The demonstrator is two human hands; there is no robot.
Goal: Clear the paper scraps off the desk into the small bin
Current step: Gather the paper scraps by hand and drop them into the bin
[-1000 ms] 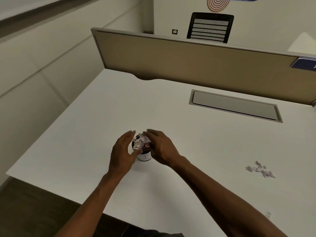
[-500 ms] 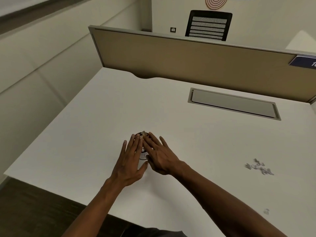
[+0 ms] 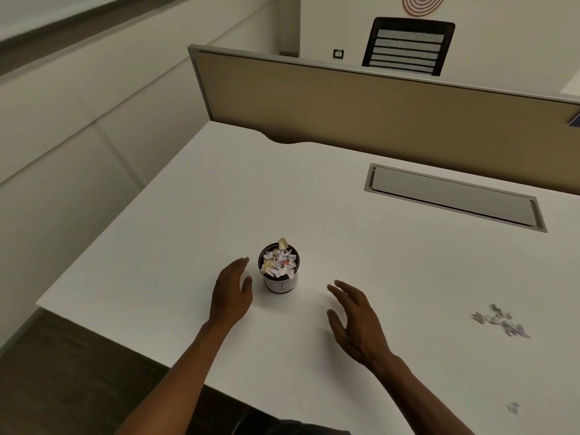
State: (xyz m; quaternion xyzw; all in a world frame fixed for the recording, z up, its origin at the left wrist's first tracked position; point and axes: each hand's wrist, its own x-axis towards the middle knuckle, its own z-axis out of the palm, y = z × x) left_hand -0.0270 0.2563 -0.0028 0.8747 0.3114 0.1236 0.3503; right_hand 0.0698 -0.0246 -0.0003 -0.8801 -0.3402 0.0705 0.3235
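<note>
Your small bin point(image 3: 279, 271), a round cup with a dark rim and white wall, stands upright near the table's point(image 3: 345, 252) front-left, heaped with crumpled white paper. Half a second ago both palms covered it; now your left hand point(image 3: 230, 291) hovers just beside it, fingers loose, and your right hand point(image 3: 354, 321) sits apart, spread, gripping nothing. Loose paper scraps point(image 3: 500, 320) lie far right on the smooth white top.

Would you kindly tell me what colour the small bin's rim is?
Black, above a white body, on the small cylindrical bin; seen in the head view.
</note>
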